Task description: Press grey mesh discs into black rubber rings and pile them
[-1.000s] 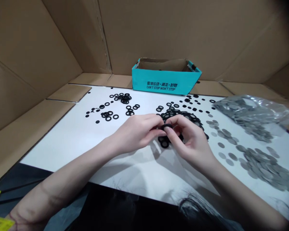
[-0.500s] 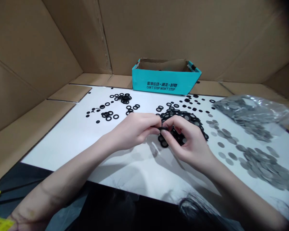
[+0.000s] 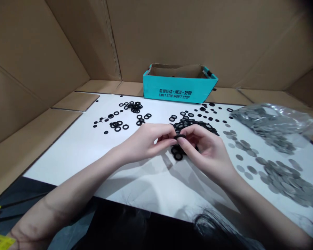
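Observation:
Between the fingertips of both hands is a black ring (image 3: 179,136), partly covered by the thumbs. My left hand (image 3: 155,140) pinches its left side, and my right hand (image 3: 206,144) grips its right side with thumb and forefinger. Whether a disc sits inside the ring cannot be seen. Just beyond and under the hands lies a heap of black rings (image 3: 177,157), many with grey centres. Loose grey discs (image 3: 289,180) form a pile to the right of my right hand.
A turquoise cardboard box (image 3: 177,89) stands at the back. Black rings (image 3: 117,124) and small black discs are scattered at left. A clear plastic bag (image 3: 271,121) of grey discs lies at right. Cardboard walls (image 3: 198,34) enclose the white table (image 3: 75,149).
The ring has shifted slightly to the right and tilted between my fingers. My right thumb and forefinger have moved a little right; my left fingers follow.

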Demonstrator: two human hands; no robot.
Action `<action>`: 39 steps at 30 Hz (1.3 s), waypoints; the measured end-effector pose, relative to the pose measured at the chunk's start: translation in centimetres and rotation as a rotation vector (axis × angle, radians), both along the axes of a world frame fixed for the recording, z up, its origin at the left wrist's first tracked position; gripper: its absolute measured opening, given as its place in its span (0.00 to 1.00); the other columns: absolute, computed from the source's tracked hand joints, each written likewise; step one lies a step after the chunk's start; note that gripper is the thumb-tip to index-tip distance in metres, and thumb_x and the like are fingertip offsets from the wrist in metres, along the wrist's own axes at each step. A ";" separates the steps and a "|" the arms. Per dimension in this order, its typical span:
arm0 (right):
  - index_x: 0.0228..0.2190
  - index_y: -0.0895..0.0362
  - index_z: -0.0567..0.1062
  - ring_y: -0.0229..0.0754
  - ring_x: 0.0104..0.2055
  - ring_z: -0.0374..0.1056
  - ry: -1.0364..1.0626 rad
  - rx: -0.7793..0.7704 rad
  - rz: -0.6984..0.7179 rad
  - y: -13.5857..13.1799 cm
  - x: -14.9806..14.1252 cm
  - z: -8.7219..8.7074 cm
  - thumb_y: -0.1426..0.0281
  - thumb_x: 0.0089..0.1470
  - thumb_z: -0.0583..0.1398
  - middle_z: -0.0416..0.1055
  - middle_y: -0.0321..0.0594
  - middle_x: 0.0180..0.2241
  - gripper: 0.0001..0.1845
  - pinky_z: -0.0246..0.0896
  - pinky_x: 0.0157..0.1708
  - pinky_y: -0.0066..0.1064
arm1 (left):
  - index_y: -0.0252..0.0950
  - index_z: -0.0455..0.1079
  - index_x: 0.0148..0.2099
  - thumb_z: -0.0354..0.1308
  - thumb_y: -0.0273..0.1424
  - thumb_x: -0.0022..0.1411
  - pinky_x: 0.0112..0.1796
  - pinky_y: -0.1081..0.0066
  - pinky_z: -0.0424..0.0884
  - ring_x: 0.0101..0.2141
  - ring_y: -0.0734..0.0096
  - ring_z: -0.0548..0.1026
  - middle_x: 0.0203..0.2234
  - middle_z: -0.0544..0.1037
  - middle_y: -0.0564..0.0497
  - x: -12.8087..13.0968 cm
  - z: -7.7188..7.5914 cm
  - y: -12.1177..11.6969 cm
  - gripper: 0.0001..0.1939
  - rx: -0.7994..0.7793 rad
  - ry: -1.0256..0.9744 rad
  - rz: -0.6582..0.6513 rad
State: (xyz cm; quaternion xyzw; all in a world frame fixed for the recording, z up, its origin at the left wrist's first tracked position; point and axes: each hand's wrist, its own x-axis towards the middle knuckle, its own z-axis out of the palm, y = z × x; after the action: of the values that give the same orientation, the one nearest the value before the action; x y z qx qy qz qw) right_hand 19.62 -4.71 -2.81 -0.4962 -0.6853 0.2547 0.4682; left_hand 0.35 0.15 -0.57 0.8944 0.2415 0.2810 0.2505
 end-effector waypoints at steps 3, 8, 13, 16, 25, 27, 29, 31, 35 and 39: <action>0.31 0.54 0.71 0.38 0.27 0.65 -0.037 0.016 0.026 0.0 0.1 0.1 0.69 0.58 0.59 0.71 0.36 0.27 0.04 0.60 0.27 0.32 | 0.34 0.67 0.34 0.54 0.29 0.70 0.30 0.77 0.62 0.25 0.77 0.67 0.24 0.71 0.56 -0.2 0.3 0.1 0.10 -0.017 0.032 -0.019; 0.31 0.55 0.70 0.38 0.28 0.65 -0.204 0.154 0.073 0.1 0.2 0.3 0.73 0.57 0.59 0.70 0.36 0.27 0.03 0.59 0.28 0.31 | 0.34 0.68 0.34 0.53 0.24 0.68 0.31 0.76 0.62 0.28 0.76 0.69 0.26 0.73 0.55 -0.3 0.2 0.4 0.08 0.082 0.093 -0.005; 0.31 0.55 0.69 0.38 0.28 0.65 -0.262 0.244 0.067 0.1 0.2 0.2 0.75 0.57 0.58 0.70 0.36 0.26 0.04 0.58 0.27 0.30 | 0.34 0.69 0.35 0.51 0.23 0.68 0.34 0.75 0.64 0.31 0.73 0.72 0.28 0.75 0.52 -0.2 -0.3 0.4 0.09 0.188 0.092 0.008; 0.31 0.54 0.69 0.37 0.27 0.64 -0.240 0.229 0.054 0.2 0.3 0.2 0.75 0.57 0.58 0.70 0.36 0.26 0.05 0.57 0.26 0.30 | 0.34 0.69 0.35 0.50 0.23 0.69 0.33 0.76 0.65 0.31 0.74 0.73 0.29 0.76 0.52 -0.1 -0.5 0.3 0.10 0.202 0.057 0.030; 0.31 0.54 0.71 0.39 0.29 0.67 -0.316 0.200 0.100 0.4 0.4 0.1 0.76 0.56 0.58 0.72 0.37 0.27 0.05 0.60 0.28 0.30 | 0.35 0.69 0.36 0.47 0.25 0.70 0.33 0.74 0.65 0.30 0.72 0.72 0.30 0.77 0.51 0.1 -0.4 0.5 0.12 0.294 0.151 0.055; 0.30 0.54 0.72 0.39 0.28 0.67 -0.324 0.171 0.084 0.7 0.9 0.4 0.75 0.56 0.59 0.73 0.37 0.27 0.04 0.59 0.27 0.31 | 0.35 0.69 0.37 0.49 0.26 0.70 0.34 0.74 0.65 0.31 0.73 0.73 0.31 0.77 0.52 -0.1 -0.3 0.7 0.09 0.237 0.134 0.083; 0.32 0.53 0.73 0.40 0.28 0.68 -0.327 0.131 0.029 1.1 1.7 1.0 0.73 0.56 0.60 0.74 0.37 0.27 0.02 0.58 0.27 0.32 | 0.35 0.69 0.38 0.50 0.28 0.71 0.35 0.74 0.65 0.32 0.73 0.73 0.33 0.78 0.52 -0.6 -0.1 1.1 0.08 0.195 0.092 0.131; 0.34 0.52 0.74 0.43 0.29 0.69 -0.328 0.088 -0.062 1.6 3.0 1.8 0.70 0.55 0.62 0.76 0.38 0.28 0.03 0.58 0.27 0.34 | 0.35 0.68 0.38 0.50 0.31 0.71 0.35 0.73 0.64 0.31 0.73 0.72 0.32 0.78 0.51 -1.2 0.0 1.8 0.09 0.183 0.065 0.208; 0.32 0.50 0.75 0.46 0.28 0.69 -0.395 0.038 -0.206 2.6 6.1 3.1 0.65 0.51 0.64 0.75 0.38 0.27 0.05 0.58 0.28 0.37 | 0.36 0.68 0.37 0.50 0.33 0.69 0.33 0.72 0.63 0.30 0.71 0.72 0.30 0.78 0.51 -2.6 0.1 3.1 0.10 0.128 0.108 0.369; 0.30 0.50 0.78 0.46 0.26 0.67 -0.465 -0.041 -0.239 2.9 8.1 3.2 0.59 0.50 0.65 0.74 0.39 0.24 0.09 0.57 0.28 0.38 | 0.36 0.70 0.37 0.50 0.34 0.66 0.34 0.70 0.64 0.30 0.68 0.73 0.30 0.78 0.49 -3.8 -0.2 4.5 0.10 0.053 0.166 0.516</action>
State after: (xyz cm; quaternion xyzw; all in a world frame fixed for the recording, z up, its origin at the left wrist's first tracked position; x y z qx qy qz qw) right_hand 27.70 -1.79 0.39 -0.6282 -0.7058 0.0905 0.3147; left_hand -3.49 4.63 -0.75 0.8294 0.4739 0.2675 0.1266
